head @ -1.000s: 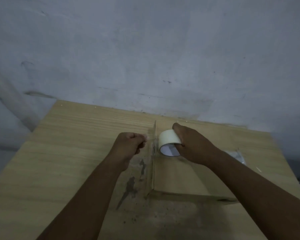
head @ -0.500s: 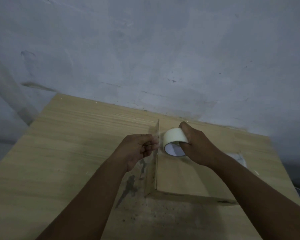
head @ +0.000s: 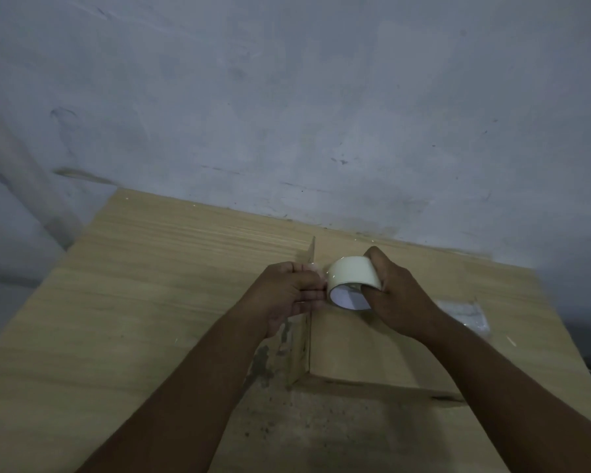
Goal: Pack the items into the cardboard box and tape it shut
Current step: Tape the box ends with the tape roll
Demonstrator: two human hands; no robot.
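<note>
The wooden table (head: 133, 302) is recorded beneath the cardboard box (head: 372, 353), extending well beyond it to the left and toward the viewer. The box lies flat with its top face presented. Its longer side is judged to run from the near edge to the far edge. One flap (head: 310, 264) is seen standing upright along the box's left edge. The contents are hidden, so the packing cannot be confirmed.

The right hand (head: 400, 302) is held over the far left part of the box top. Its fingers are wrapped over the outside of the tape roll (head: 350, 276), with one digit hooked into the core. The left hand (head: 287, 295) is placed at the box's left edge, against the upright flap. Its fingertips are drawn together at the roll's left side.

A crumpled clear plastic bag (head: 468, 314) is noted at the box's right edge.

The roll is held just above the box top, immediately right of the flap, with its open core facing the viewer. A pale glossy sliver, judged to be the loose tape end (head: 314, 268), is pinched at the left fingertips, to the left of the roll.

The strip is therefore expected to be drawn leftward, across the box's long axis. The left hand is the nearer to the free end. No applied tape is seen on the box top.
</note>
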